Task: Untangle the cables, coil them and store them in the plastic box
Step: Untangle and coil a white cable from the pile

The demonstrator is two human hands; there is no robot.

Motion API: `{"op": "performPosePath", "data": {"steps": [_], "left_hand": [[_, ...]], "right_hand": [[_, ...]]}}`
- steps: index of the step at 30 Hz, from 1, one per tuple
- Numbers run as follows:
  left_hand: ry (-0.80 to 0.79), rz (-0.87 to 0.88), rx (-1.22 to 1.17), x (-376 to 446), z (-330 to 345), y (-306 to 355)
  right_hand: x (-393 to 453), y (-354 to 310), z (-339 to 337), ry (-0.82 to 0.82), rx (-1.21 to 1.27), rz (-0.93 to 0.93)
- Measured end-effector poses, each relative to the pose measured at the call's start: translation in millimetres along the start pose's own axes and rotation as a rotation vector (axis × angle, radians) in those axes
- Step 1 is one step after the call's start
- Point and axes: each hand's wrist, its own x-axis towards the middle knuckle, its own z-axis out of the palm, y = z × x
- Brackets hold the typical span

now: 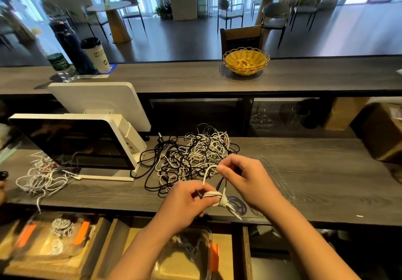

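White cable bundle (214,196) pinched in L hand (185,201), R hand (241,176) seemingly wrapping end.

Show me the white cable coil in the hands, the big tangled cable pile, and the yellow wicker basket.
white cable coil (214,197): head view, on the bundled loops beside the wrap.
tangled cable pile (191,155): head view, on the middle of the heap.
yellow wicker basket (245,67): head view, on its front wall.
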Motion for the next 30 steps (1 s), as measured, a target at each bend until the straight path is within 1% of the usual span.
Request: {"op": "performPosePath", "data": {"steps": [2, 4, 6, 8, 10, 12, 13, 16, 18, 21, 22, 23, 25, 26, 28, 29, 30], "left_hand": [[-0.022, 0.027, 0.007, -2, -1, 7], [-0.015, 0.024, -0.035, -4, -1, 12], [0.002, 0.09, -0.077, -4, -1, 15], [0.049, 0.192, -0.028, -3, 1, 15], [0.11, 0.245, 0.043, -2, 3, 14], [0.141, 0.298, 0.075, -2, 5, 12], [0.152, 0.324, 0.084, -3, 6, 12], [0.202, 0.385, 0.133, -3, 7, 8], [0.238, 0.411, 0.209, -2, 8, 7], [0.315, 0.426, 0.342, -1, 10, 3], [0.329, 0.404, 0.325, -2, 12, 2], [0.324, 0.353, 0.25, -4, 14, 4], [0.31, 0.224, -0.008, -9, 19, 8], [0.327, 0.167, -0.12, -9, 20, 10], [0.415, 0.047, -0.251, -8, 25, 13], [0.441, -0.046, -0.317, -7, 27, 14], [0.42, -0.156, -0.411, -5, 28, 15]], "right_hand": [[5, 7, -1, -0.054, 0.072, 0.061], [7, 11, 0, -0.063, 0.175, 0.118], [8, 12, 2, -0.063, 0.314, 0.204], [7, 12, 5, -0.102, 0.408, 0.295], [5, 13, 8, -0.158, 0.468, 0.378], [4, 12, 8, -0.227, 0.622, 0.478], [3, 11, 6, -0.267, 0.657, 0.509], [1, 8, 5, -0.341, 0.553, 0.483], [2, 8, 9, -0.273, 0.536, 0.474], [0, 10, 18, -0.06, 0.468, 0.417], [0, 11, 21, 0.009, 0.43, 0.385], [-1, 13, 23, 0.071, 0.39, 0.352], [-1, 14, 26, 0.164, 0.316, 0.286], [-2, 13, 28, 0.19, 0.284, 0.255], [-4, 9, 32, 0.216, 0.251, 0.205], [-6, 8, 33, 0.224, 0.239, 0.183], [-7, 6, 35, 0.232, 0.226, 0.161]]}}
